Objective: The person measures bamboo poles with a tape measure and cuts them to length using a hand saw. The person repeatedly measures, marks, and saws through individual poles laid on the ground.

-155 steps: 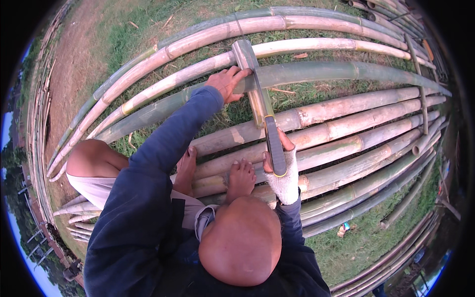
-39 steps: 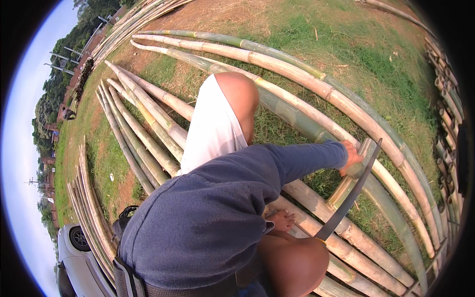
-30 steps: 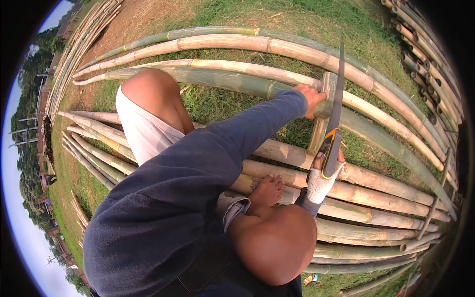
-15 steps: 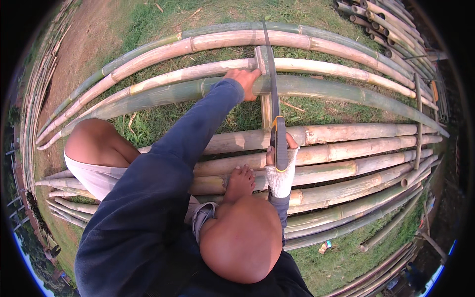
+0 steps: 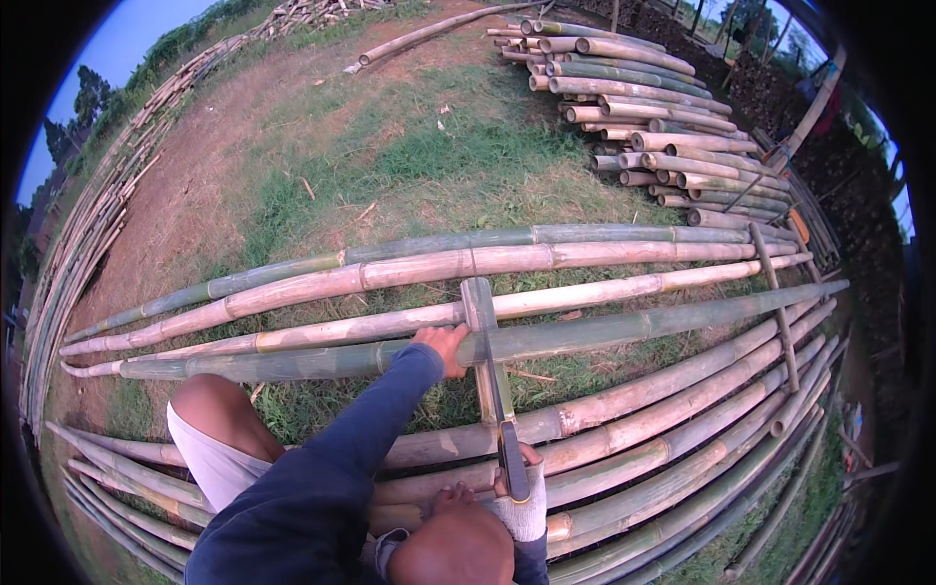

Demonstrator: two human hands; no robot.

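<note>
My left hand, bare below a dark blue sleeve, is closed over a thick green bamboo pole. Right beside it, a short split bamboo crosspiece runs under that pole. In my right hand, which wears a white fingerless glove, is the black and yellow handle of a handsaw. Its long thin blade points away from me and crosses the green pole just right of my left hand. Whether the teeth have cut into the bamboo I cannot tell.
Several more bamboo poles lie crosswise beyond the green one. My bare foot rests on a row of pale poles nearer me. A stack of cut bamboo stands at the far right; long thin poles line the left.
The view has tilted up, so hands and poles sit lower and the far stack shows more fully. Both hands keep their holds; the saw stays across the green pole.
</note>
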